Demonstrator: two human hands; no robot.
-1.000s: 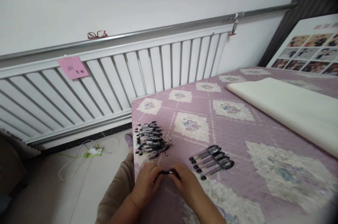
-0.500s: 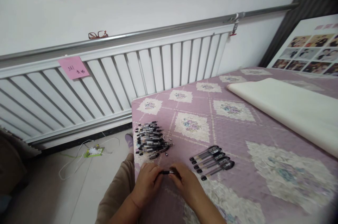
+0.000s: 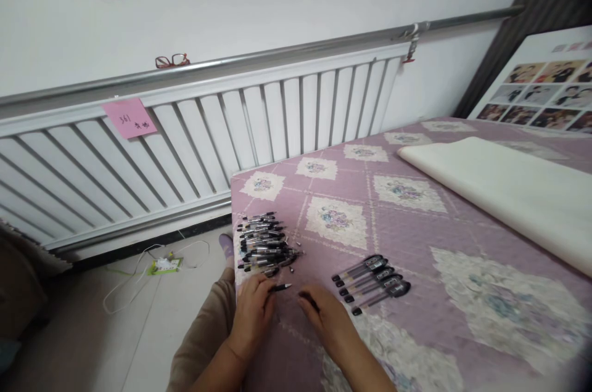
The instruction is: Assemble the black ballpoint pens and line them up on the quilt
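My left hand [image 3: 253,309] grips a black pen [image 3: 280,287], its pale pointed tip sticking out to the right. Across a small gap, my right hand [image 3: 326,318] has its thumb and fingers pressed together. Something dark shows between them, too hidden to name. Just beyond my left hand lies a heap of black and clear pens [image 3: 263,244], with small loose pieces [image 3: 292,269] at its right side. Right of my right hand, several capped pens [image 3: 374,281] lie side by side in a slanting row.
The pens lie on a purple floral cloth [image 3: 351,195] covering the table. A folded cream cloth [image 3: 504,188] lies at the right, near a photo board [image 3: 541,87]. A white radiator [image 3: 277,121] stands behind the table. On the floor at left is a power strip [image 3: 165,265].
My left hand has moved slightly up and left with the pen, whose tip has come away from my right hand. My right hand has hardly moved.
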